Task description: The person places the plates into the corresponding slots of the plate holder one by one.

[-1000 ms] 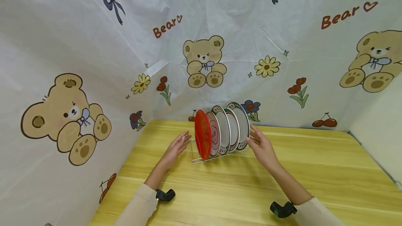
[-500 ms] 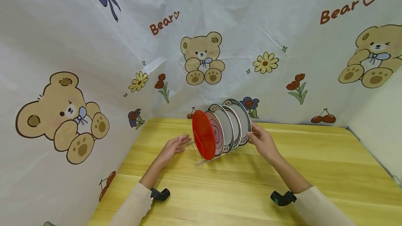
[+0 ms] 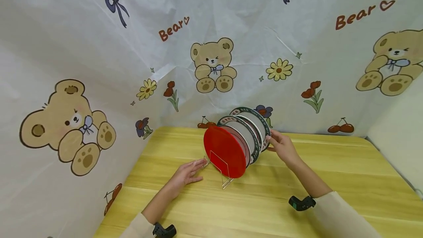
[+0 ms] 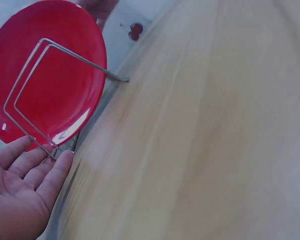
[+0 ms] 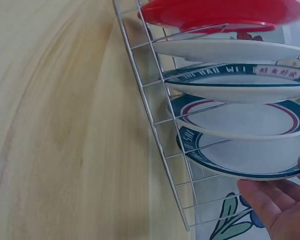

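Observation:
A wire dish rack (image 5: pixel 155 123) stands turned at an angle on the table, with several plates upright in its slots. A red plate (image 3: pixel 221 153) fills the near end, followed by a pink one (image 3: pixel 243 144) and white plates with dark green patterned rims. My left hand (image 3: pixel 186 175) has its fingers extended, their tips at the rack's near wire end (image 4: pixel 82 56). At the far end my right hand (image 3: pixel 284 148) pinches the rim of the last green-rimmed plate (image 5: pixel 240 155), thumb on its face and fingers behind.
The wooden table (image 3: pixel 264 208) extends in front of the rack and to its right. A white cloth (image 3: pixel 178 54) printed with bears and flowers hangs behind and to the left. A pale wall (image 3: pixel 400 146) borders the right side.
The rack and plates have swivelled, the near red end coming toward me and showing more face, the far end shifting right with my right hand. My left hand has moved forward along with the near end.

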Available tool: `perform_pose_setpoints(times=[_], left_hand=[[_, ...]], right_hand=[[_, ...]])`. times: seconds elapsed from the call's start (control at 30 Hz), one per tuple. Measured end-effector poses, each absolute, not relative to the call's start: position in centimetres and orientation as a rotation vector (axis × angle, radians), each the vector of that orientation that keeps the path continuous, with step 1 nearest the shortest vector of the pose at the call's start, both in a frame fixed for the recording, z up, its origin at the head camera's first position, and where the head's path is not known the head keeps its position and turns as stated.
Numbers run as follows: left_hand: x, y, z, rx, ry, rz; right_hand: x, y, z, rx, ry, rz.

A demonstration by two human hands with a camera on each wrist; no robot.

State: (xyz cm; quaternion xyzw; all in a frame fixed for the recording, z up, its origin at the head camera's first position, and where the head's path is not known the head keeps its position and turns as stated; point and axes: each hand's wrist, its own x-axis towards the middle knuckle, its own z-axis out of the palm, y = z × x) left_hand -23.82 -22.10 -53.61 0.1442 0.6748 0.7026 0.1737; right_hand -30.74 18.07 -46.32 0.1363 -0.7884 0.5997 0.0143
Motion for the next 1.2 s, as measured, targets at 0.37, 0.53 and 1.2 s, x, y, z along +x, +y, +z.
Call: perform_pose_setpoints(times=[0.37,0.53,1.2], left_hand=[[-21.9,-20.6,-52.8,0.359,1.68,2.035],[-21.7,-20.4,-52.9,0.356,1.599,2.067],[-24.8,-19.2,-53.0,0.174,1.812,2.341]], right_hand=[[-32.2,19.0,-46.2,0.417,-2.449,1.988],[-32.4,19.3,-46.3,0.407,-2.472,1.961],[-26.1,17.5,-46.0,0.133,-2.401,1.834]])
